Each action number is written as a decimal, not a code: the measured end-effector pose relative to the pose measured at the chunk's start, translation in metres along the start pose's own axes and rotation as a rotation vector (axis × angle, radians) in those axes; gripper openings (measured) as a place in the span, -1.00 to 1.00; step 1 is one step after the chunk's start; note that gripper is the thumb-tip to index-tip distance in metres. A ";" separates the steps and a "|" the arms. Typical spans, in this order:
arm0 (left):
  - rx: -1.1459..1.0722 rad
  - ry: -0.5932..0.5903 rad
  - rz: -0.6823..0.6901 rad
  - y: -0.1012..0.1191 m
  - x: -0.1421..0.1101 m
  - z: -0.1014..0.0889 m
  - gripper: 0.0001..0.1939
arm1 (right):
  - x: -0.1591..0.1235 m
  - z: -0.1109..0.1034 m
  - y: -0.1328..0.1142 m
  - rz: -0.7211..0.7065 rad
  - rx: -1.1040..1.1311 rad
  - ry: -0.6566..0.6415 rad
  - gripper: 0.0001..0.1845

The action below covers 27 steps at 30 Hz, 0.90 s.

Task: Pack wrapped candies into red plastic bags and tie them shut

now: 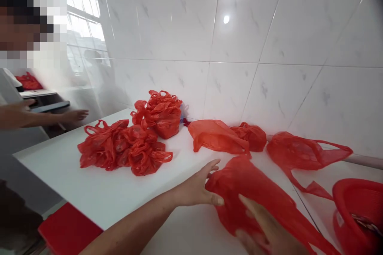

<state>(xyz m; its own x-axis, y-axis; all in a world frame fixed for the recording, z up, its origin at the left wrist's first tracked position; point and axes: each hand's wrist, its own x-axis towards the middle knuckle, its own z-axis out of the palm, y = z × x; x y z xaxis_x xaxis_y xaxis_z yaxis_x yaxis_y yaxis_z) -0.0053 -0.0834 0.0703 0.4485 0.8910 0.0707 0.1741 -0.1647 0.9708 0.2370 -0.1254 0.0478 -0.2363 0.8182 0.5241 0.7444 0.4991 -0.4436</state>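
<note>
A flat red plastic bag (254,195) lies on the white counter (98,191) in front of me. My left hand (197,187) rests at the bag's left edge with its fingers stretched out and its thumb pressed on the plastic. My right hand (266,227), blurred by motion, lies on top of the same bag nearer to me, with its fingers extended. Neither hand is closed round the bag.
Several tied, filled red bags (122,147) sit in a heap at the counter's middle, with a taller bundle (161,113) behind. Loose red bags (215,135) (302,151) lie by the tiled wall. A red basin (356,207) stands at the right. Another person's hands (74,115) reach in at the left.
</note>
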 end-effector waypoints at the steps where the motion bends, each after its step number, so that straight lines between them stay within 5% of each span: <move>1: 0.053 0.034 -0.012 -0.004 0.000 0.000 0.05 | 0.001 -0.005 0.004 0.036 -0.037 -0.020 -0.44; 6: 0.167 0.149 0.023 -0.039 0.021 -0.008 -0.17 | -0.001 -0.029 0.045 0.375 -0.223 -0.127 -0.48; 10: 0.332 0.310 0.062 -0.064 0.047 -0.029 -0.41 | -0.014 -0.031 0.065 0.406 -0.223 -0.267 -0.45; 13: 0.431 0.466 0.135 -0.058 0.049 -0.035 -0.47 | -0.020 -0.026 0.057 0.399 -0.178 -0.360 -0.57; 15: 0.616 0.548 0.298 -0.043 0.041 -0.026 -0.53 | -0.021 -0.021 0.047 0.397 -0.155 -0.370 -0.65; 16: 0.724 0.526 0.406 -0.036 0.035 -0.018 -0.57 | -0.020 -0.018 0.042 0.398 -0.141 -0.362 -0.66; 18: 0.866 0.300 0.567 -0.024 0.025 0.001 -0.60 | -0.017 -0.013 0.035 0.395 -0.106 -0.337 -0.64; 21: 0.914 -0.026 0.530 -0.024 0.018 0.020 -0.54 | -0.014 -0.011 0.035 0.408 -0.090 -0.296 -0.74; 24: 0.913 -0.063 0.364 -0.039 0.022 0.015 -0.80 | -0.013 -0.023 0.047 0.502 -0.016 -0.159 -0.84; 27: 0.875 -0.025 0.270 -0.052 0.027 -0.003 -0.82 | -0.017 -0.043 0.060 0.606 0.114 0.081 -0.88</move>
<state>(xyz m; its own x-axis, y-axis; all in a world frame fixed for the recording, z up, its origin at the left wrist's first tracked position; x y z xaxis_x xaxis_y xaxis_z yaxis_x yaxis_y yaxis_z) -0.0048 -0.0490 0.0221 0.5879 0.7676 0.2553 0.6580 -0.6374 0.4010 0.3122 -0.1212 0.0437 0.2586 0.9437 0.2063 0.6591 -0.0162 -0.7519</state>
